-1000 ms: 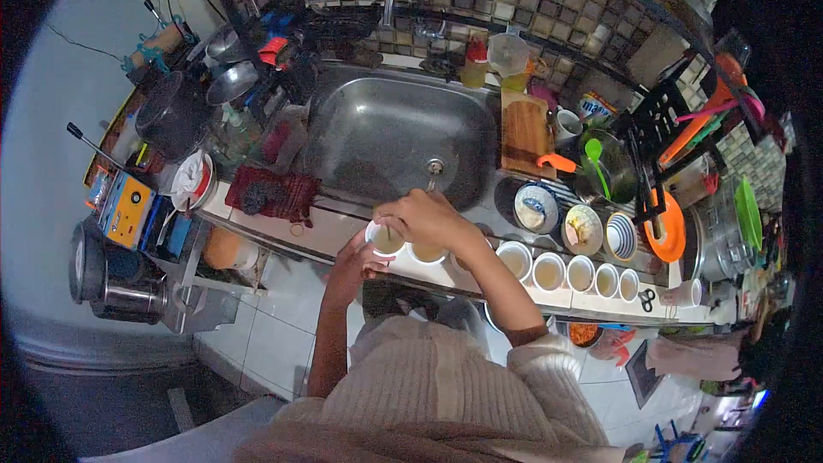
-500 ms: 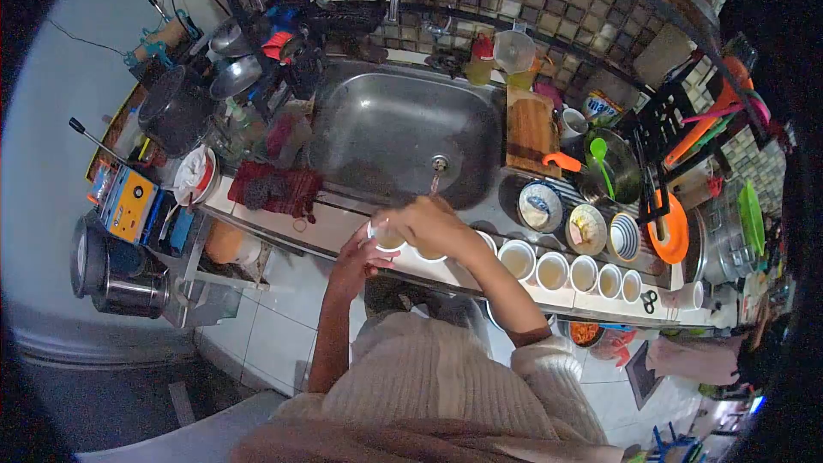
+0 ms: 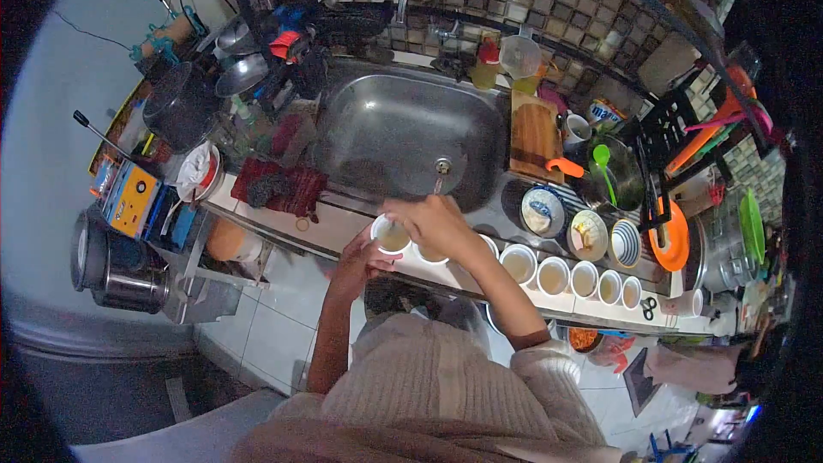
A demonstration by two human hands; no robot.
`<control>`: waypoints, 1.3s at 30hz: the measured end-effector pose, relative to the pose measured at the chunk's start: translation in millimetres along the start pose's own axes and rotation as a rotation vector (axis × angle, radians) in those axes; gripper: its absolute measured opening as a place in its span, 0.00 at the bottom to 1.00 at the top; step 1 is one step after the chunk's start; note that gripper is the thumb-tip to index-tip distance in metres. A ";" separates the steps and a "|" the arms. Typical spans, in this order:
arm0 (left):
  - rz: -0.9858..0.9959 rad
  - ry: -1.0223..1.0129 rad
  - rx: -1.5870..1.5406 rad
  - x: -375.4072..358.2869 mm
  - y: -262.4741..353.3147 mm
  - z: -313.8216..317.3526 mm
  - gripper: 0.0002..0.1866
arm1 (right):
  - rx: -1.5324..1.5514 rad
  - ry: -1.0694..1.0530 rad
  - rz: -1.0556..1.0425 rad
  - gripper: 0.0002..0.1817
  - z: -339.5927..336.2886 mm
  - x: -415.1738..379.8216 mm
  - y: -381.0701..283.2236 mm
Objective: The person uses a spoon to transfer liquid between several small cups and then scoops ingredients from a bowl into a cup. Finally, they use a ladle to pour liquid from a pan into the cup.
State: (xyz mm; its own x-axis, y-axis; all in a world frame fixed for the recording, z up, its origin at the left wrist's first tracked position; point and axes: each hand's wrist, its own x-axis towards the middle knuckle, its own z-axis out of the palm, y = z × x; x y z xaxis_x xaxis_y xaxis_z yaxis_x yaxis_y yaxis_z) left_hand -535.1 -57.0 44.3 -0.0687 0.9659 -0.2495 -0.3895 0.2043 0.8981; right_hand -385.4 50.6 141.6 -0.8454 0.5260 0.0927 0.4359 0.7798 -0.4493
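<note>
Just below the centre of the frame, the left hand (image 3: 353, 262) is curled against the side of a pale cup (image 3: 393, 237) at the left end of the row, seemingly to keep so light a thing from tipping. The right hand (image 3: 431, 221) bends over its rim, fingers apparently closed on a slim utensil (image 3: 440, 183) whose shaft points up toward the sink (image 3: 403, 120); its lower end I can't make out. The other filled cups (image 3: 553, 276) run rightward along the counter's (image 3: 337, 227) front edge, within easy reach, with scissors (image 3: 650, 308) beyond them at lower right.
</note>
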 end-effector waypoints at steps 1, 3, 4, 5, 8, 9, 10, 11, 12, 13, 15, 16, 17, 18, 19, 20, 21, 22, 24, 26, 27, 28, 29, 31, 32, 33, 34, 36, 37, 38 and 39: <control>-0.021 0.039 0.006 0.0 -0.8 0.8 0.25 | -0.034 -0.047 -0.021 0.12 -0.2 -1.0 -0.6; -0.042 0.078 0.014 0.0 -0.6 0.9 0.24 | 0.013 -0.065 -0.045 0.12 0.5 -4.7 3.2; -0.042 0.075 0.022 0.0 0.0 0.6 0.25 | 0.062 -0.085 -0.071 0.13 0.9 -7.2 5.9; -0.045 0.073 0.030 -1.3 -0.1 0.0 0.25 | 0.066 -0.086 -0.071 0.13 1.3 -11.5 8.9; -0.061 0.033 -0.005 4.2 -7.4 -6.3 0.25 | 0.063 0.115 -0.057 0.12 -6.7 -26.7 17.0; -0.062 0.032 -0.005 3.4 -7.8 -5.7 0.25 | 0.171 0.261 -0.054 0.10 -16.9 -34.6 12.2; -0.027 0.041 0.005 2.3 -8.0 -3.8 0.26 | 0.279 0.408 -0.050 0.09 -26.4 -42.8 8.0; 0.004 0.049 0.015 0.6 -7.9 -1.9 0.27 | 0.280 0.408 -0.046 0.09 -32.8 -52.2 5.1; 0.004 0.045 0.015 0.1 -5.4 -0.1 0.27 | 0.317 0.510 -0.004 0.07 -38.8 -61.4 2.6; 0.008 0.074 0.031 -1.9 -2.4 1.5 0.26 | 0.356 0.612 0.039 0.06 -43.0 -70.3 1.2; 0.008 0.102 0.049 -5.8 -1.8 -0.9 0.26 | 0.351 0.621 0.093 0.06 -49.5 -88.0 2.8; -0.001 0.172 0.161 -9.8 -2.9 -4.9 0.24 | 0.347 0.628 0.146 0.06 -50.3 -95.3 3.6; -0.005 0.240 0.274 -11.1 -3.5 -6.8 0.22 | 0.296 0.660 0.107 0.06 -47.0 -98.5 7.3; -0.008 0.235 0.275 -14.9 -6.3 -6.6 0.22 | 0.294 0.661 0.113 0.06 -42.7 -99.5 9.9; -0.007 0.245 0.363 -18.5 -9.0 -6.2 0.20 | 0.246 0.565 0.088 0.06 -38.3 -99.8 12.6; -0.007 0.255 0.451 -20.8 -10.4 -5.7 0.19 | 0.200 0.467 0.062 0.06 -34.8 -100.3 13.7; -0.008 0.251 0.452 -23.8 -7.2 1.9 0.19 | 0.177 0.357 0.076 0.07 -33.4 -98.7 13.4; -0.083 0.166 0.486 -28.9 -1.5 16.3 0.19 | 0.178 0.359 0.079 0.07 -26.4 -95.0 17.6; -0.159 0.079 0.522 -29.4 -2.8 34.4 0.19 | 0.198 0.280 -0.088 0.08 -5.5 -84.0 32.4; -0.165 -0.068 0.335 -23.6 -9.9 45.3 0.19 | 0.146 0.242 -0.081 0.08 -1.8 -74.3 37.5; -0.210 -0.055 0.218 -18.0 -16.5 48.4 0.19 | 0.112 0.275 -0.053 0.08 -2.0 -70.3 38.0; -0.208 -0.060 0.218 -14.0 -20.8 50.0 0.19 | 0.076 0.307 -0.028 0.08 -2.7 -67.8 37.7; -0.220 -0.014 0.219 -9.5 -23.4 51.2 0.20 | 0.070 0.309 -0.028 0.08 -5.0 -67.0 35.3; -0.202 0.023 0.205 -4.0 -29.4 50.4 0.20 | -0.054 0.147 0.152 0.08 -8.8 -67.9 28.2; -0.197 0.024 0.203 -2.9 -31.2 49.8 0.20 | -0.058 0.147 0.149 0.08 -7.1 -66.8 29.1; -0.202 0.017 0.192 -2.8 -30.1 50.3 0.20 | 0.010 0.181 0.053 0.08 -3.3 -65.4 31.5; -0.211 0.011 0.182 -3.7 -29.9 50.4 0.20 | 0.082 0.214 -0.039 0.09 -0.1 -64.7 32.1; -0.198 0.026 0.184 -3.5 -31.1 50.8 0.20 | 0.005 0.271 -0.003 0.09 0.7 -60.6 32.9; -0.184 0.042 0.185 -4.3 -31.8 50.9 0.19 | -0.073 0.328 0.034 0.09 1.6 -59.3 32.5; -0.185 0.044 0.185 -5.8 -31.2 51.7 0.19 | -0.071 0.327 0.033 0.09 1.5 -60.2 30.0; -0.191 0.051 0.177 -5.9 -28.8 53.7 0.19 | -0.095 0.255 0.090 0.09 -1.1 -61.2 27.1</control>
State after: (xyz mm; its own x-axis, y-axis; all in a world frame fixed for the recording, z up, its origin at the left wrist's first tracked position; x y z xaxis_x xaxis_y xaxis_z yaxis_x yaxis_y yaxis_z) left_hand -474.1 -60.1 39.4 -0.0576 0.8986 -0.4351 -0.2339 0.4115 0.8809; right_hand -321.6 39.9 124.7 -0.7024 0.6534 0.2823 0.5427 0.7483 -0.3815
